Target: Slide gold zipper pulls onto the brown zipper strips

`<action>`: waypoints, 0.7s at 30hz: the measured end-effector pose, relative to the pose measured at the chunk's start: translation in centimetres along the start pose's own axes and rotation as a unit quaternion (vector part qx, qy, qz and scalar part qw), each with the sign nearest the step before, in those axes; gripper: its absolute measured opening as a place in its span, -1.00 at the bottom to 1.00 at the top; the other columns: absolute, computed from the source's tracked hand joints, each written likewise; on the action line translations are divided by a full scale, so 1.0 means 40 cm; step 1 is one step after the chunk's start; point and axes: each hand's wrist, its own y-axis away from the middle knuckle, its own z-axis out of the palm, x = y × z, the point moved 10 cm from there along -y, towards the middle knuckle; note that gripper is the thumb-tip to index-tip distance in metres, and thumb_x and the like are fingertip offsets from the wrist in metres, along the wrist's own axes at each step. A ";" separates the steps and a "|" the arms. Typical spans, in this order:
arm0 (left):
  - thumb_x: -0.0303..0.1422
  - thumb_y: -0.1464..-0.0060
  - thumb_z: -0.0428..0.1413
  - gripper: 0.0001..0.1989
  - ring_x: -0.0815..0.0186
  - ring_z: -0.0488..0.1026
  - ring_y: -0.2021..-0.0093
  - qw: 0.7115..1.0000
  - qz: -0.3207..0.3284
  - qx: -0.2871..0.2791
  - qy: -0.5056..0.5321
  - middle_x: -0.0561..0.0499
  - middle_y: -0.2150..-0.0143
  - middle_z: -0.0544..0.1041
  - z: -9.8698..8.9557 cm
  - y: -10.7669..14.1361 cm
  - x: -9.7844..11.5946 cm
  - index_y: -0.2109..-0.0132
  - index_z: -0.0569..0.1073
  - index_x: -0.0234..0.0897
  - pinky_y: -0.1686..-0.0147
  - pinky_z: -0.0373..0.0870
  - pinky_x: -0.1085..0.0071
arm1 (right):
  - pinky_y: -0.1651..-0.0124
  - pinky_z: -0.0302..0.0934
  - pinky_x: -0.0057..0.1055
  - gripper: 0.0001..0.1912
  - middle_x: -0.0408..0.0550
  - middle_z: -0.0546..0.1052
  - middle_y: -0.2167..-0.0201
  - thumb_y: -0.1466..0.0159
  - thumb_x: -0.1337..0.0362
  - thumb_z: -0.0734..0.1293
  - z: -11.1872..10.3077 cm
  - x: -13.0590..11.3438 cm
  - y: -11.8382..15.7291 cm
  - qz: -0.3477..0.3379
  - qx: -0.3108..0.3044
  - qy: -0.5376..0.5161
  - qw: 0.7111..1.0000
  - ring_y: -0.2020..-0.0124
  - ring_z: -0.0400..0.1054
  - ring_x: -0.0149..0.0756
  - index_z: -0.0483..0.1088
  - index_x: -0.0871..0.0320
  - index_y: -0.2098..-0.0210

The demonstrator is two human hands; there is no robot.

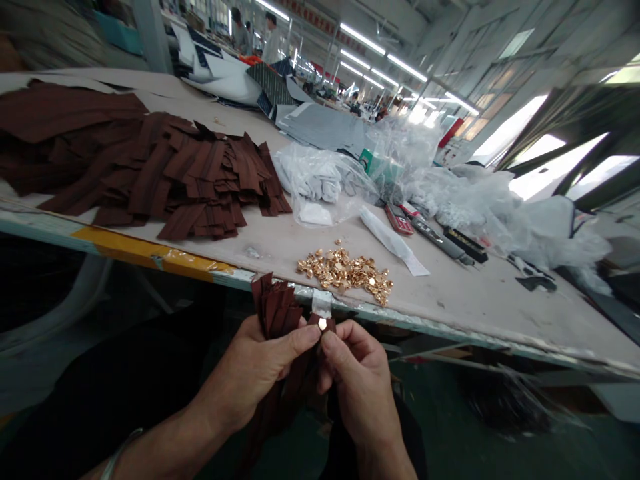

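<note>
My left hand (260, 363) is closed around a bundle of brown zipper strips (274, 308), their ends fanning out above the fingers. A gold zipper slider (323, 324) sits at the end of one brown strip, between my two thumbs. My right hand (357, 367) is closed in a pinch on that strip, right beside the slider. Both hands are at the table's front edge, where a piece of clear tape (321, 303) is stuck. Just beyond them lies a loose pile of gold zipper sliders (350, 272). The fingertips under the strip are hidden.
A large heap of brown zipper strips (200, 173) covers the left of the table (480, 307). Behind the sliders are a plastic bag of grey pieces (325, 177), a white strip (393, 241), a grey box cutter (440, 241) and crumpled clear plastic (500, 200). People stand far back.
</note>
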 end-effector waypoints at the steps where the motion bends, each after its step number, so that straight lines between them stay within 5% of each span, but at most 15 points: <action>1: -0.32 0.09 0.30 -0.78 0.56 0.11 0.72 1.000 -0.004 0.001 -0.001 0.24 0.76 0.23 -0.003 0.000 -0.004 0.53 0.45 -0.29 0.70 0.02 0.62 | 0.60 0.12 -0.66 -0.69 -0.28 0.38 0.74 -0.19 0.14 0.44 -0.002 0.002 0.000 0.003 0.006 -0.007 1.000 0.74 0.20 -0.60 0.32 0.20 0.49; 14: -0.31 0.16 0.32 -0.72 0.54 0.07 0.70 0.998 -0.048 -0.008 0.035 0.23 0.76 0.18 -0.015 0.003 -0.039 0.57 0.36 -0.28 0.66 0.03 0.55 | 0.74 0.12 -0.67 -0.65 -0.29 0.36 0.78 -0.07 0.16 0.50 -0.005 0.019 0.002 0.048 0.028 -0.074 0.996 0.83 0.11 -0.62 0.31 0.20 0.58; 21: -0.30 0.13 0.32 -0.74 0.48 0.20 0.73 0.998 -0.045 -0.007 0.051 0.21 0.76 0.25 0.003 0.003 -0.033 0.57 0.40 -0.28 0.66 0.23 0.50 | 0.75 0.11 -0.67 -0.67 -0.30 0.35 0.76 -0.07 0.18 0.50 -0.006 0.014 -0.005 0.045 0.028 -0.064 0.997 0.83 0.12 -0.61 0.31 0.20 0.58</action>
